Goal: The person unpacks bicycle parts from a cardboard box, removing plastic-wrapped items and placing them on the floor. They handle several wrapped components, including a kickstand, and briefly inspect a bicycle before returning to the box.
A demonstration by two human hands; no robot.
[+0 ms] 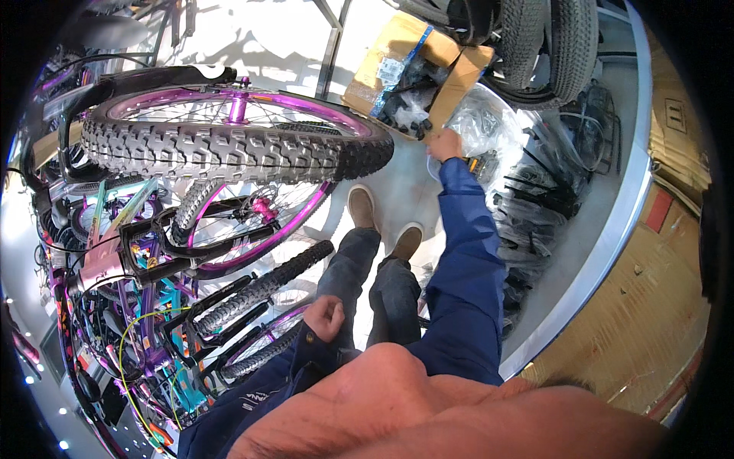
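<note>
My right hand (444, 144) reaches forward, its fingers closed at the near right corner of an open cardboard box (369, 80). Inside that box lie black parts (413, 103) and clear plastic wrapping; a blue-and-white strip of tape runs down one flap. Just right of the hand is a clear plastic bag (475, 122), bunched up and shiny. My left hand (325, 317) is held low near my left thigh, curled into a loose fist with nothing visible in it. Close to its left stands a knobby black bicycle tyre (267, 287).
A large bicycle wheel with a purple rim (321, 157) and black fork fill the left, with more bicycles behind. Several black tyres (527, 53) stand at the far right. Plastic-wrapped black parts (527, 222) line the floor along a white curved edge (589, 283); large cardboard boxes (634, 306) lie beyond.
</note>
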